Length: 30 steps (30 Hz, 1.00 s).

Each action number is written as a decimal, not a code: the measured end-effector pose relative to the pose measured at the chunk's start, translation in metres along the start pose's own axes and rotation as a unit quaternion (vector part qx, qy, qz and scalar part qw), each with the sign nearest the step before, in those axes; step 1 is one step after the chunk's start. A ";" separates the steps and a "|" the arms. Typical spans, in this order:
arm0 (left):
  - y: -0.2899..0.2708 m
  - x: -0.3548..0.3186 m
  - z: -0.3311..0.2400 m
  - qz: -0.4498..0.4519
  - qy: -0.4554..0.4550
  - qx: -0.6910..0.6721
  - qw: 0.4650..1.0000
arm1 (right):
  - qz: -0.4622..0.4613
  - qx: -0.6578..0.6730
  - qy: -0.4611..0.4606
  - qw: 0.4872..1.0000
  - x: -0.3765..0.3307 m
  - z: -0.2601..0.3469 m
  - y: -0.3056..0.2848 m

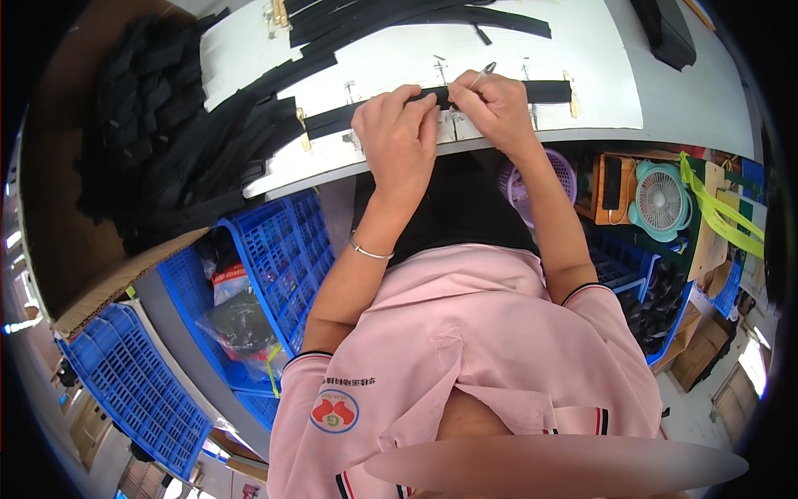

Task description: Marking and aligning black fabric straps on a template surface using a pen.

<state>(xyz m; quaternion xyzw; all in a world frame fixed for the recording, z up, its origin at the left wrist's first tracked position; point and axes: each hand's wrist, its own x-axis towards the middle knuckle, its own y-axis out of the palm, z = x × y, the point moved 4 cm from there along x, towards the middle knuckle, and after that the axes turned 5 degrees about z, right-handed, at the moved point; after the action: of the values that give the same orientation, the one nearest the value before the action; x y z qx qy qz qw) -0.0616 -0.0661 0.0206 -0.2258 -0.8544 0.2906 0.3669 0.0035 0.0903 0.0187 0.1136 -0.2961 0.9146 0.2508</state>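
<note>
The shirt (499, 358) is pink. A white board (586, 50) supports a flat, narrow black strip (544, 91), laid straight. The left hand (397, 125), fingers bent, rests on the strip; the right hand (500, 108) grips a clear pen (485, 74). Shirt print: a round, blue-ringed emblem (334, 412) and smaller, dark lettering (341, 382).

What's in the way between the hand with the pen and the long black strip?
Nothing that I can see. The right hand, holding the pen, is right at the black strip, with the left hand over it alongside. The pen's tip is hidden.
</note>
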 end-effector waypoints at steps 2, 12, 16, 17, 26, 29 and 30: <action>-0.001 0.000 0.001 0.009 -0.018 0.014 1.000 | 0.073 0.005 0.014 0.997 -0.001 -0.001 -0.002; -0.002 0.002 -0.004 0.026 -0.026 0.026 0.999 | -0.114 0.111 0.141 0.977 -0.019 -0.042 -0.096; 0.011 0.009 -0.014 0.040 -0.022 0.004 0.999 | -0.097 0.080 0.155 0.980 -0.023 -0.053 -0.096; 0.017 0.013 -0.021 0.044 -0.009 -0.021 0.999 | -0.095 0.080 0.157 0.980 -0.023 -0.053 -0.094; 0.076 0.039 -0.062 0.076 0.065 -0.090 0.991 | -0.095 0.080 0.142 0.982 -0.023 -0.056 -0.089; 0.080 0.039 -0.063 0.075 0.067 -0.082 0.992 | -0.089 0.055 0.129 0.986 -0.023 -0.057 -0.088; 0.080 0.039 -0.064 0.067 0.075 -0.084 0.991 | -0.087 0.037 0.116 0.989 -0.023 -0.057 -0.088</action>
<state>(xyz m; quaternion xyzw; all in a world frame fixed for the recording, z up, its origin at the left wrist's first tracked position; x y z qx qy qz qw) -0.0240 0.0364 0.0228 -0.3342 -0.8289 0.2237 0.3889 0.0659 0.1765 0.0077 0.0412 -0.2204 0.9067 0.3572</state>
